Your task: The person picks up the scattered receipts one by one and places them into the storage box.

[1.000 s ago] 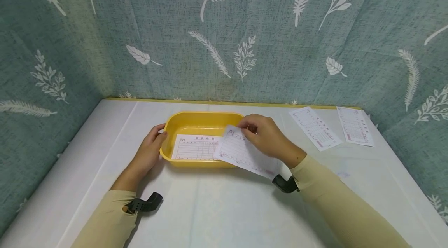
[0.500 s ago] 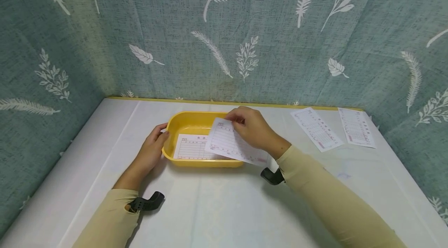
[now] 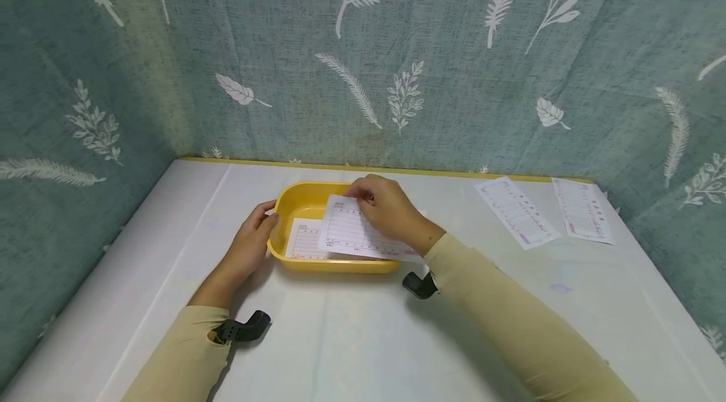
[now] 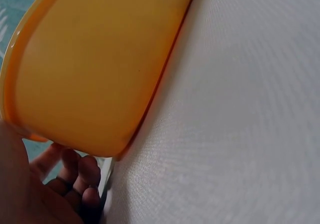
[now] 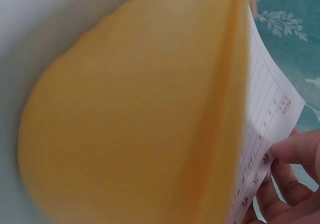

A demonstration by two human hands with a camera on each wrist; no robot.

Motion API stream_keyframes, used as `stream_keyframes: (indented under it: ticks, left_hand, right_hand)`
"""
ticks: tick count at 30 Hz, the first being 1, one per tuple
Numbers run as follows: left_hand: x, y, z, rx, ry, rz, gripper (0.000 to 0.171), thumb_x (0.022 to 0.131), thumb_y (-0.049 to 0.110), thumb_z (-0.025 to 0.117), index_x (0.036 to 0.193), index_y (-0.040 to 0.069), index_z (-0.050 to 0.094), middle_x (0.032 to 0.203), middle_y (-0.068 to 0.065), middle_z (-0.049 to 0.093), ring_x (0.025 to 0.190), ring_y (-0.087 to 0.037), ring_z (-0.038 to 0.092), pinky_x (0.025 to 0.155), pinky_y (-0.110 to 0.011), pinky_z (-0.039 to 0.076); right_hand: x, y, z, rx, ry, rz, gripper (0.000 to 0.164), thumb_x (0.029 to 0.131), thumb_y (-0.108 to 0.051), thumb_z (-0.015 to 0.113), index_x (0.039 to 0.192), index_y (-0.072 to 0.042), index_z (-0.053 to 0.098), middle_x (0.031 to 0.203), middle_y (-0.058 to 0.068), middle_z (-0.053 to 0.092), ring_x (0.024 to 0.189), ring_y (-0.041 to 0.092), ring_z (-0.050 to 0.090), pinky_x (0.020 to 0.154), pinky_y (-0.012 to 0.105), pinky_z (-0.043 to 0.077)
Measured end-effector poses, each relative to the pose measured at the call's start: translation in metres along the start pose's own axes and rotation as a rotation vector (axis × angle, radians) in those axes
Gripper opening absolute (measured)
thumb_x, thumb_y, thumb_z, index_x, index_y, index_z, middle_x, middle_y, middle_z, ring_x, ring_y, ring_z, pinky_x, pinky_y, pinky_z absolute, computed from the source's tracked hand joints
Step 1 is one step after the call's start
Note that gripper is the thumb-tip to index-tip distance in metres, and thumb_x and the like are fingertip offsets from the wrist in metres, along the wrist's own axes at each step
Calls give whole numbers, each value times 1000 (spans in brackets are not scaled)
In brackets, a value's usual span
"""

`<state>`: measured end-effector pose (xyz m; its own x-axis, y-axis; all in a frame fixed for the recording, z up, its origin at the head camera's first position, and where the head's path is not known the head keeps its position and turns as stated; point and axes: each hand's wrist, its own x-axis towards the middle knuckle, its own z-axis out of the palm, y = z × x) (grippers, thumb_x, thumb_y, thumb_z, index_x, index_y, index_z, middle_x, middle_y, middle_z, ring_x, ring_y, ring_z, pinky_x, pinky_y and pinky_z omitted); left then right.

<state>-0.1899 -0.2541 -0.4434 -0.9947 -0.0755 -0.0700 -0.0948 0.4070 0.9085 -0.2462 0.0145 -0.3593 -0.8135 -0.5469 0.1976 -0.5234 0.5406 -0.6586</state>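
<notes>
A yellow plastic basin (image 3: 340, 266) stands on the white table. My left hand (image 3: 247, 244) grips its left end, thumb on the rim; the left wrist view shows curled fingers (image 4: 86, 171) against the outer wall. Over the right half of the basin, my right hand (image 3: 388, 210) pinches a printed receipt slip (image 3: 347, 230) by its far edge. The slip is tilted and overlaps the near rim. Thumb and fingers on either side of the paper appear in the right wrist view. Another receipt slip (image 3: 302, 241) lies inside the basin, partly hidden by the held one.
Two more receipt slips lie at the back right of the table, one slanted (image 3: 518, 213) and one near the corner (image 3: 583, 212). A green leaf-patterned cloth (image 3: 317, 118) rises behind the table and along both sides. Each wrist wears a black camera mount.
My right hand has moved left with the receipt slip, from the basin's right end to over its inside, covering more of the slip there. My left hand keeps its grip.
</notes>
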Motion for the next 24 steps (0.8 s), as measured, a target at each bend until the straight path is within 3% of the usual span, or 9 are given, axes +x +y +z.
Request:
stream_keyframes:
  ticks: [14,24]
  left_hand:
    - [-1,-1,1,8,20,14,48,108,36,36,150,14,39,108,-17,52,93,-23,49,82,-28,41]
    - [0,-1,-1,6,23,16,46,107,34,37,149,14,41,106,-17,52,92,-24,49,81,-29,41]
  right_hand:
    - [10,-5,24,48,-42,-11,22,97,2,57,103,-10,74,107,5,69,95,17,61,88,31,52]
    - [16,3,33,93,-98,26,25,98,2,54,108,-11,72,112,3,68,98,16,59,91,32,51]
